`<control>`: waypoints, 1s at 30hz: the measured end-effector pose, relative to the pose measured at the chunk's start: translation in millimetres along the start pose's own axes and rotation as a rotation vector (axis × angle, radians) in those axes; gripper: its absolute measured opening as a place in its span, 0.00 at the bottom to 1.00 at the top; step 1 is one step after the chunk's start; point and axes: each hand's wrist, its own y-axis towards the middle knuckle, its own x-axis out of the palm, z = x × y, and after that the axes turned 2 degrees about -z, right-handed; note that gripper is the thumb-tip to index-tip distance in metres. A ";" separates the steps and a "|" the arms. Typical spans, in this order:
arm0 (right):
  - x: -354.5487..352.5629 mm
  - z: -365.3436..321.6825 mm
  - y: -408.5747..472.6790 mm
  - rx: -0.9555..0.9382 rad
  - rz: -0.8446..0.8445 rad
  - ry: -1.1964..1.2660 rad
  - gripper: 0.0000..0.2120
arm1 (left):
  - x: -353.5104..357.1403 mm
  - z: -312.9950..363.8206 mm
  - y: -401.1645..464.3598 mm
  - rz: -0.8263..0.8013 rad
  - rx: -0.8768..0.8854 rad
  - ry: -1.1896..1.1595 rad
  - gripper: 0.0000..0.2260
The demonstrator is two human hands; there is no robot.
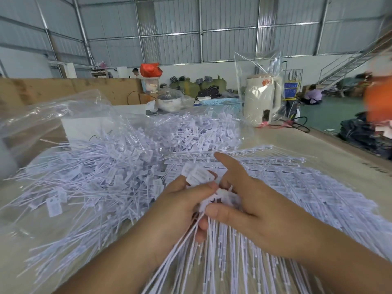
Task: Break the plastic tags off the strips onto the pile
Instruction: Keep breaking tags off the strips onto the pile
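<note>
Done: big pile of loose tags (118, 166) on my table (297, 141).
Left: many strips (307, 187) stacked.
Hands: my left hand (180, 211) and right hand (261, 211) both clamp one strip bundle (212, 236).

A warehouse-style workshop — corrugated metal walls (174, 24) on steel framing rise high over a green floor (331, 111), with a metal staircase (347, 64) at the right. Stuffed sacks (191, 84) line the far wall, and a long worktable (331, 149) carries a heap of white plastic tags (101, 166) — bulk piecework, with another worker (312, 96) sitting on the floor.
</note>
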 end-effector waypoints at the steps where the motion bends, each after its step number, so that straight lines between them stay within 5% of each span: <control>1: -3.4 2.0 -0.6 0.011 -0.006 -0.014 0.31 | -2.8 0.1 1.9 0.027 -0.011 -0.026 0.21; 4: -9.8 4.2 -2.3 0.048 -0.066 -0.028 0.10 | -5.4 -1.6 3.4 0.041 -0.003 -0.061 0.23; 11: -9.9 -6.5 0.5 0.077 0.103 -0.174 0.20 | 0.8 -0.9 6.3 0.060 0.025 -0.103 0.12; 16: 2.5 -17.2 1.2 0.052 0.254 -0.345 0.19 | 0.1 2.1 5.8 0.078 0.016 -0.136 0.13; 21: -15.2 -8.0 2.3 0.037 0.578 -0.159 0.20 | -20.9 4.5 12.9 0.166 -0.072 -0.223 0.14; 26: -6.8 -2.8 -1.6 0.018 0.211 0.027 0.17 | -5.2 -5.0 7.4 0.071 -0.026 -0.019 0.09; 30: -1.5 -7.0 1.7 -0.050 0.092 -0.035 0.19 | 11.4 0.4 12.3 0.067 0.039 0.034 0.07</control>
